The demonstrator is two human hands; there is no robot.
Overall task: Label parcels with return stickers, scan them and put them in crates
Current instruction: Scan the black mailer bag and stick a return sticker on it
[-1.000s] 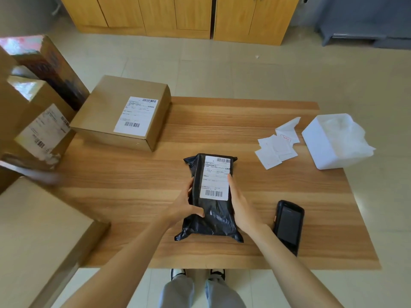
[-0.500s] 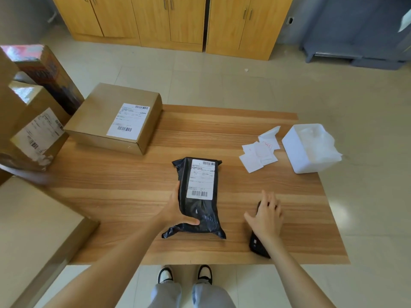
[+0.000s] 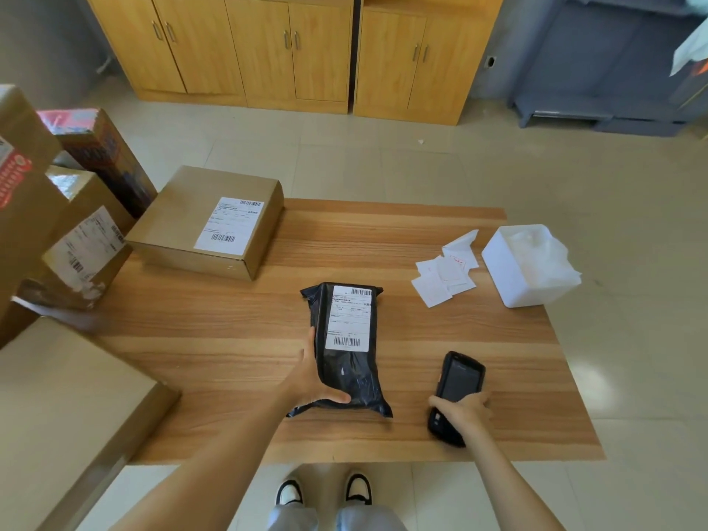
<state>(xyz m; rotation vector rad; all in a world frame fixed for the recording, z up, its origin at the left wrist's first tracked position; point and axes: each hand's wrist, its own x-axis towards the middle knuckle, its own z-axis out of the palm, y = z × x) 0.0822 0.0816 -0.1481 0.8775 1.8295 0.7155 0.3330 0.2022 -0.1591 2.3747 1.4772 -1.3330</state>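
A black poly-bag parcel [image 3: 348, 362] with a white barcode label lies in the middle of the wooden table [image 3: 230, 339]. My left hand [image 3: 312, 381] grips its lower left edge, thumb across the bottom. To its right, a black handheld scanner [image 3: 458, 385] lies screen up. My right hand [image 3: 463, 412] is closed around the scanner's lower half. A pile of white stickers [image 3: 444, 274] sits at the table's right rear.
A labelled cardboard box [image 3: 207, 220] stands at the table's back left. More cardboard boxes [image 3: 76, 239] are stacked at the far left, and a large flat one [image 3: 65, 408] sits near my left. A white bin with a plastic liner [image 3: 528, 266] stands at the right edge.
My right hand left the parcel, moved right to the scanner and has closed around its lower end. My left hand stays on the parcel. The camera has tilted up.
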